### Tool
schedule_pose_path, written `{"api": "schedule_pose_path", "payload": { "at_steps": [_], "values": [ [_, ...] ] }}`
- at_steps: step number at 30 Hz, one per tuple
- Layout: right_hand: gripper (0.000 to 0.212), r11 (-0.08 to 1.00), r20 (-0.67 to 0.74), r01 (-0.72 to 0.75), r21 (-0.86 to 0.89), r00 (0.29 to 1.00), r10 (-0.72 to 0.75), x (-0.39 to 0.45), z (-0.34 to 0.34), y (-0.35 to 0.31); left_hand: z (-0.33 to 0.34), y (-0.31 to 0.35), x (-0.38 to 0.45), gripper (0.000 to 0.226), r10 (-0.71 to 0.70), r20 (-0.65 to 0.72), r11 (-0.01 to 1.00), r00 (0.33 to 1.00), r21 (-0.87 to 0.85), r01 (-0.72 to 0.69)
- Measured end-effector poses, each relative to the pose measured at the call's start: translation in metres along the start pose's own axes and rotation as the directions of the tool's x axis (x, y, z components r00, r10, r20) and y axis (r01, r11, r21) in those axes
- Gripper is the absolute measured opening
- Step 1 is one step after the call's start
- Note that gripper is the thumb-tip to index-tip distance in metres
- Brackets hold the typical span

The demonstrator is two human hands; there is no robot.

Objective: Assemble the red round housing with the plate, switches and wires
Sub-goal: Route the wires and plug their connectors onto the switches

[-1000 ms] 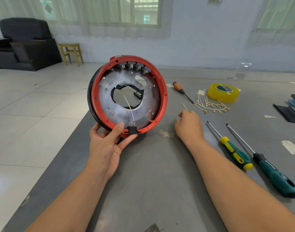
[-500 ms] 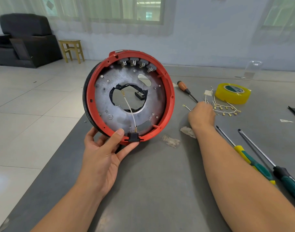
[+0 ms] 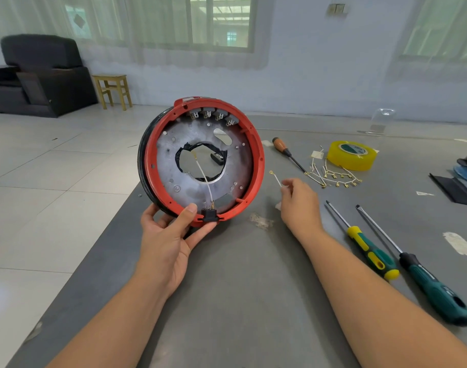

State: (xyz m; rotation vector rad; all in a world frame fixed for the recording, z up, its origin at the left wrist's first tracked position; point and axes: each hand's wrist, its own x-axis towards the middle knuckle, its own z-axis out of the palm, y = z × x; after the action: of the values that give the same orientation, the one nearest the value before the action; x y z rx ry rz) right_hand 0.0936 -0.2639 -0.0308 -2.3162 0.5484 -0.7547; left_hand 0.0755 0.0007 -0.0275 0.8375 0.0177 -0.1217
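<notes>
One short wire [image 3: 276, 178] is pinched in my right hand [image 3: 300, 205], just right of centre frame, its small ring end pointing up and left toward the housing [image 3: 256, 147]. My left hand [image 3: 164, 235] grips that red round housing by its lower rim at centre frame, thumb on the inner edge beside the black socket [image 3: 210, 214], standing it on edge over the grey table [image 3: 240, 301].

Inside, the metal plate [image 3: 174, 166] is seated, the switches [image 3: 212, 115] sit in a row at the top, and one white wire [image 3: 204, 179] already runs from the socket up across the centre hole.

I judge the main risk is the thin wire slipping from so light a pinch, or its ring end snagging the rim on the way in. The housing is balanced on edge in one hand, so a push from the right could roll or tip it. I could also knock the fitted wire loose at the socket. More wires [image 3: 333, 176] lie at right by the yellow tape [image 3: 353, 155] and three screwdrivers [image 3: 370, 252].
</notes>
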Motion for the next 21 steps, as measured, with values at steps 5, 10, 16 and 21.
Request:
{"api": "schedule_pose_path", "payload": {
  "at_steps": [5,10,16,21],
  "values": [
    [0.021,0.764,0.143,-0.282,0.58,0.959,0.246,-0.03,-0.008,-0.009,0.0,0.002,-0.004,0.069,0.008,-0.013,1.0,1.0,0.018,-0.007],
    [0.016,0.078,0.511,-0.54,0.838,0.827,0.234,-0.047,-0.022,-0.021,-0.003,0.004,-0.007,0.069,0.011,-0.021,1.0,1.0,0.014,-0.011],
    [0.016,-0.125,0.627,-0.615,0.779,0.76,0.168,-0.05,-0.029,-0.025,-0.006,0.005,-0.011,0.067,0.022,-0.019,0.999,1.0,0.026,-0.021],
    [0.019,-0.158,0.667,-0.648,0.745,0.733,0.135,-0.05,-0.03,-0.023,-0.007,0.005,-0.011,0.065,0.026,-0.02,0.999,0.999,0.031,-0.025]
  ]
}}
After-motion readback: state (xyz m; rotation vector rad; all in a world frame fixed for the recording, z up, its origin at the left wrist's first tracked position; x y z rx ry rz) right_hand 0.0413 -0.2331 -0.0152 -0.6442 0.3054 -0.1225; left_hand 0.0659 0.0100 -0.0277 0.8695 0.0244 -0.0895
